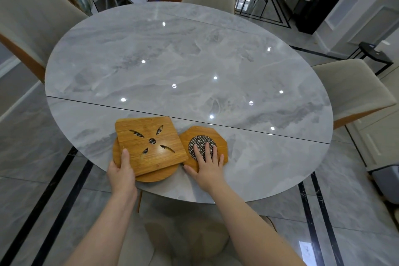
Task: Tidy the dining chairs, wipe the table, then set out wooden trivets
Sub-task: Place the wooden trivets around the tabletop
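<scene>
The oval grey marble table (194, 67) carries three wooden trivets at its near edge — a round trivet (159, 174) under my square trivet (151, 144), an octagonal trivet (204, 136) just beside them, touching the square one.

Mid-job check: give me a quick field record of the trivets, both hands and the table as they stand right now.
table: round grey marble table, glossy, bare beyond the near edge
trivets: three, all at the near edge
square trivet: on top of a round trivet, overlapping it
octagonal trivet: flat on the table, right of the square one
left hand: grips the square trivet's near-left corner
right hand: palm flat on the octagonal trivet
chairs: four visible around the table
</scene>
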Motion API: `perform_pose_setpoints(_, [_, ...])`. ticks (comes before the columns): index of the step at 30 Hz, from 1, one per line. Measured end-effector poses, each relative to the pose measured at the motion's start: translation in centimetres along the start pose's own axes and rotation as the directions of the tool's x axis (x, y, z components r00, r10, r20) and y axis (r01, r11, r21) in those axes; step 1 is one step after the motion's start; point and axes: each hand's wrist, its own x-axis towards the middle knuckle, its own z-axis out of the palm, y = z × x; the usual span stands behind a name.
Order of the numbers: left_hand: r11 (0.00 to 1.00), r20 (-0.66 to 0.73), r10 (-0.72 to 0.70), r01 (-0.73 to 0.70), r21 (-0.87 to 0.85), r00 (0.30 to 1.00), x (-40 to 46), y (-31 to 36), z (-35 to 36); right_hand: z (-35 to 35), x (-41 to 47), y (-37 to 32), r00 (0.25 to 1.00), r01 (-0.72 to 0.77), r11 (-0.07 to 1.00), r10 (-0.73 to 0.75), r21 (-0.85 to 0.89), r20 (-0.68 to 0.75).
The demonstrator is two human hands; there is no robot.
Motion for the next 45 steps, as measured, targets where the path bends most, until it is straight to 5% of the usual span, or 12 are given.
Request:
perform_pose_setpoints(17, [1.000, 0.012, -0.012, 0.012, 0.014, 1.000, 0.1, -0.2, 0.1, -0.1, 0.3, -0.1, 0.999, -0.014, 0.999, 0.013, 0.040, 0.044])
perform_pose_setpoints(22, [1.000, 0.045, -0.026, 0.026, 0.003, 0.999, -0.6, 0.1, 0.4, -1.5, 0.2, 1.0, 0.999, -0.009, 0.969, 0.019, 0.249, -0.039])
perform_pose_setpoints(26, [1.000, 0.111, -0.026, 0.025, 0.018, 0.993, -2.1, -0.1, 1.3, -2.8, -1.6, 2.3, 0.977, 0.000, 0.821, 0.122, 0.571, -0.175])
perform_pose_setpoints(31, [0.999, 0.228, 0.018, -0.025, 0.031, 0.973, -6.7, -0.6, 4.4, -5.2, -5.2, 4.3, 0.947, -0.028, 0.536, 0.285, 0.844, -0.149])
perform_pose_setpoints(45, [0.991, 0.544, -0.018, -0.057, 0.122, 0.839, -24.3, -8.0, 16.8, -10.9, -18.6, 23.1, 0.801, 0.076, 0.242, 0.563, 0.967, -0.204])
